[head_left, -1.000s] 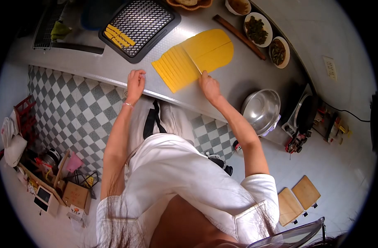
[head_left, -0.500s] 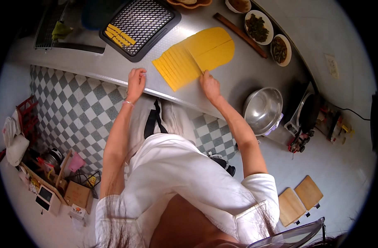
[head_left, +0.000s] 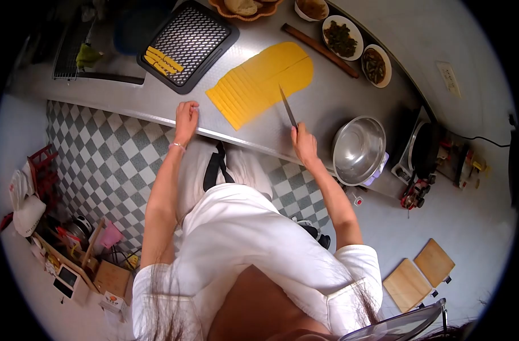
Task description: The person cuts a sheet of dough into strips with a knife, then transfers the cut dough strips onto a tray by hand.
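Note:
A flat sheet of yellow dough (head_left: 271,71) lies on the metal counter, rounded at its far right end. Parallel cuts divide its left part into strips, and one long line runs along the middle of the right part. My right hand (head_left: 305,145) is closed around the handle of a knife (head_left: 288,107), whose tip points at the dough's near edge. At the counter's front edge rests my left hand (head_left: 186,118), fingers loosely curled, with nothing visible in them. Several cut yellow dough pieces (head_left: 164,61) lie on a dark perforated tray (head_left: 205,42) beyond it.
A wooden rolling pin (head_left: 319,50) lies behind the dough, beside dishes of food (head_left: 342,37). On the right stands a steel bowl (head_left: 359,149), with a black pan (head_left: 421,150) past it. A bread basket (head_left: 245,12) is at the back; a sink lies left.
My right hand has drawn the knife back off the dough, toward me and to the right. My left hand stays at the counter edge. The whole view has shifted slightly.

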Motion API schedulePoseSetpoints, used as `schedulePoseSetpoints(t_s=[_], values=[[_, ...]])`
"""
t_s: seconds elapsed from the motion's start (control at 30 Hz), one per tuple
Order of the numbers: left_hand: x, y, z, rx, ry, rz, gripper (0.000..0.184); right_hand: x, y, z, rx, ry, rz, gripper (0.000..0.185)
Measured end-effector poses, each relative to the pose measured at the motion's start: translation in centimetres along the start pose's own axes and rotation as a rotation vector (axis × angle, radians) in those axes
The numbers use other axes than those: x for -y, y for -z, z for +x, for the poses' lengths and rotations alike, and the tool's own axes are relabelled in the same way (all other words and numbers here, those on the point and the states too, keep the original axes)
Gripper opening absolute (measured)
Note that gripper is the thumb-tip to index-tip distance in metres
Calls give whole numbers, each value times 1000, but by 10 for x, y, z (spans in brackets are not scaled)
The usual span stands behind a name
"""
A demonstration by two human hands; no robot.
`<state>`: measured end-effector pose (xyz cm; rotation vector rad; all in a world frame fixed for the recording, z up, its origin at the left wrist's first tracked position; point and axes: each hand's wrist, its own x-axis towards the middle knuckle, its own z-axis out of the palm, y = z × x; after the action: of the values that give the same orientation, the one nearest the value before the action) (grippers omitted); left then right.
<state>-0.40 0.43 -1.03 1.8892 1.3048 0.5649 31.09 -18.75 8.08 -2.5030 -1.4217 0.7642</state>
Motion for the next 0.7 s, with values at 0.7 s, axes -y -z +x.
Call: schedulePoseSetpoints(t_s=[0.7], values=[[-14, 11, -2, 24, 34, -52, 16, 76, -26, 120, -64, 218, -193, 18]])
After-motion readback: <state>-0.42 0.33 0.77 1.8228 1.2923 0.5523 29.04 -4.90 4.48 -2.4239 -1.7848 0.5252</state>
